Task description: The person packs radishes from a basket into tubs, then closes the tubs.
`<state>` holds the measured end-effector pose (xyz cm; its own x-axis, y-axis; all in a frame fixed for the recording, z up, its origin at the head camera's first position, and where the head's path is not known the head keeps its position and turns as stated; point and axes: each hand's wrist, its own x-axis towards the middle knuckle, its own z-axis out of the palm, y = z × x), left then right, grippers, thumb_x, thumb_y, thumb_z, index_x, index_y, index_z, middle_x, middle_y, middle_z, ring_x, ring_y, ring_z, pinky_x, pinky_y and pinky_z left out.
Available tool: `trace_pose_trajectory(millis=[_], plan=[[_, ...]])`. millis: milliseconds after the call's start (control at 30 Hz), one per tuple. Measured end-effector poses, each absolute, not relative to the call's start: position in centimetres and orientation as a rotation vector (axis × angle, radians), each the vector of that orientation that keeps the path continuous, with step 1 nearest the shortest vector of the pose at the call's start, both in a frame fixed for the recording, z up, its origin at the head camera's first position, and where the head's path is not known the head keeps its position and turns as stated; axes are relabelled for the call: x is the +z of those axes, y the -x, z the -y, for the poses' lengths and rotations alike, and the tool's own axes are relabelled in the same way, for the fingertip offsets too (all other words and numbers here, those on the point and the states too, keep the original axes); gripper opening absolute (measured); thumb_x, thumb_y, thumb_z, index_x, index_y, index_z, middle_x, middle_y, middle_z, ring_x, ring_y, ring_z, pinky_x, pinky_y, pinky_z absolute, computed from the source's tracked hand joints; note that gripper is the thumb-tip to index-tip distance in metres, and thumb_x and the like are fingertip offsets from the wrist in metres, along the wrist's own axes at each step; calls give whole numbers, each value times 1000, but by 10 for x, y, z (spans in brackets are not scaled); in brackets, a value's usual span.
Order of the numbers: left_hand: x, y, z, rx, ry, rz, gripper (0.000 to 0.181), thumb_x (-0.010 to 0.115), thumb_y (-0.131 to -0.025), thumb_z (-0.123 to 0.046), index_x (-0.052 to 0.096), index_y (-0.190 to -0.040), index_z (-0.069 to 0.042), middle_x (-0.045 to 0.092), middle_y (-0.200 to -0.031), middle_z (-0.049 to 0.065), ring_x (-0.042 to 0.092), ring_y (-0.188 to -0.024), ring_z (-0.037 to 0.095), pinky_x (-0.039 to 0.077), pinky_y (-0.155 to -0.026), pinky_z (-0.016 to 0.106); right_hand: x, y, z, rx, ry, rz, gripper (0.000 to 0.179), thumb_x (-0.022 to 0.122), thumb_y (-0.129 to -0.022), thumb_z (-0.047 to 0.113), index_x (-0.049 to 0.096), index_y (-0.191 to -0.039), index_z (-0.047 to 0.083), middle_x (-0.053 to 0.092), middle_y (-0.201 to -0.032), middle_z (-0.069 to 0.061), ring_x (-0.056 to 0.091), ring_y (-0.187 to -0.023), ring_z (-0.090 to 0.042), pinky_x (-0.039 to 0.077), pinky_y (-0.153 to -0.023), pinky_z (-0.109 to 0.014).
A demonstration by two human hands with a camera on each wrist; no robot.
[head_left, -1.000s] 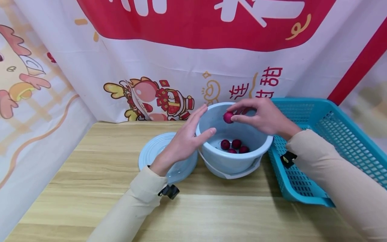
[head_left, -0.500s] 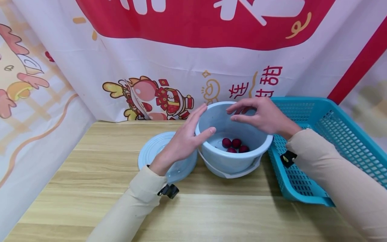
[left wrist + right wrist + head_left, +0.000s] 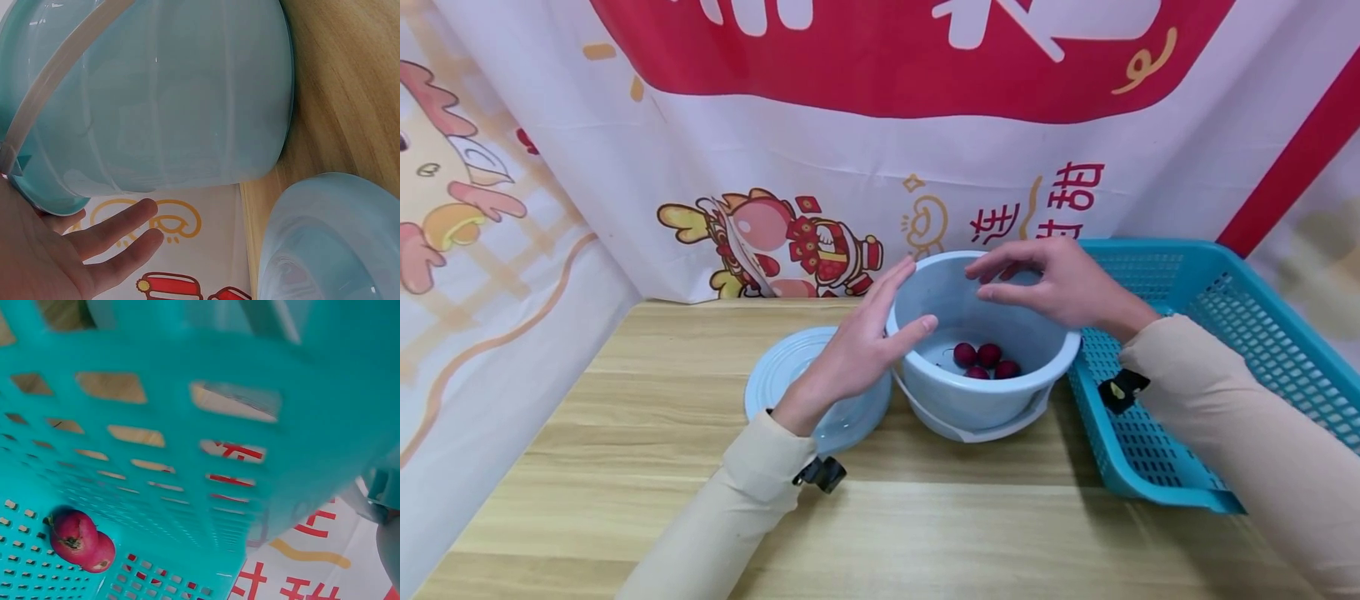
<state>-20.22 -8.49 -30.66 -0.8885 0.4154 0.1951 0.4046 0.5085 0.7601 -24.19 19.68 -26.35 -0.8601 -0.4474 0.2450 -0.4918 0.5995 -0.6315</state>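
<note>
My left hand [image 3: 868, 342] rests at the left rim of a light blue bucket [image 3: 958, 407], thumb over the inner edge and fingers straight along the outside. In the left wrist view two fingers [image 3: 119, 231] stretch out past the bucket wall [image 3: 162, 100]. Over the bucket's right side hovers my right hand [image 3: 1052, 283], its fingers loosely bent with nothing between them. Several small red radishes [image 3: 988, 356] lie on the bucket floor. Two more red radishes [image 3: 75, 537] sit in a corner of the teal basket [image 3: 144, 550] in the right wrist view.
A round light blue lid [image 3: 775, 379] lies on the wooden table [image 3: 587, 467], left of the bucket and partly under my left forearm. The teal basket's near rim [image 3: 1165, 493] runs below my right forearm. Printed cloth [image 3: 820, 150] hangs close behind the bucket.
One second ago my right hand pinched a radish above the bucket; it has been let go, and the fingers are bare. The left hand has stayed at the rim.
</note>
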Motion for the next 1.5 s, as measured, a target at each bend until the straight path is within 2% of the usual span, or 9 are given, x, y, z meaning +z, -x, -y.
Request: trace_pose_trajectory(millis=[200, 400, 567, 933, 1067, 1200, 1500], plan=[[-308, 203, 80, 1359, -744, -2717, 81, 53, -102, -60, 20, -170, -33, 14, -179, -13, 23, -165, 20, 27, -129, 66, -254, 238, -211, 1143, -750, 2748, 43, 86, -90, 23, 76, -131, 24, 76, -130, -2, 71, -116, -22, 59, -91, -29], [-306, 202, 80, 1359, -744, -2725, 82, 55, -102, -60, 19, -170, -34, 14, -179, -15, 21, -165, 19, 26, -129, 67, -250, 237, -234, 1176, -621, 2721, 48, 87, -89, 27, 73, -135, 26, 74, -131, 1, 72, -112, -16, 62, -84, -21], [-306, 201, 84, 1363, -732, -2737, 80, 54, -102, -59, 20, -170, -34, 14, -179, -14, 21, -166, 20, 27, -128, 68, -251, 240, -254, 1234, -539, 2711, 53, 85, -91, 33, 69, -140, 25, 72, -134, 2, 70, -116, -13, 63, -81, -21], [-306, 201, 84, 1369, -736, -2732, 81, 54, -102, -60, 20, -170, -33, 15, -179, -14, 22, -165, 20, 28, -127, 67, -276, 256, -302, 1252, -286, 2844, 62, 80, -92, 47, 64, -147, 24, 70, -140, 4, 67, -117, -8, 62, -85, -22], [-307, 202, 84, 1371, -747, -2732, 81, 54, -102, -60, 21, -171, -32, 15, -179, -12, 22, -165, 20, 27, -128, 67, -294, 264, -313, 1294, -226, 2922, 66, 78, -93, 50, 60, -150, 23, 65, -149, -4, 64, -128, -21, 62, -99, -40], [-308, 202, 83, 1374, -753, -2732, 81, 54, -102, -60, 20, -170, -35, 15, -179, -12, 22, -165, 19, 27, -128, 66, -309, 270, -320, 1311, -200, 3008, 65, 76, -98, 41, 55, -154, 19, 57, -156, -14, 56, -138, -35, 53, -111, -61], [-307, 201, 83, 1371, -753, -2737, 81, 54, -102, -59, 21, -171, -32, 15, -179, -14, 21, -165, 20, 27, -128, 67, -326, 279, -332, 1296, -172, 3115, 62, 72, -102, 33, 52, -156, 14, 51, -159, -23, 45, -144, -47, 45, -113, -72]])
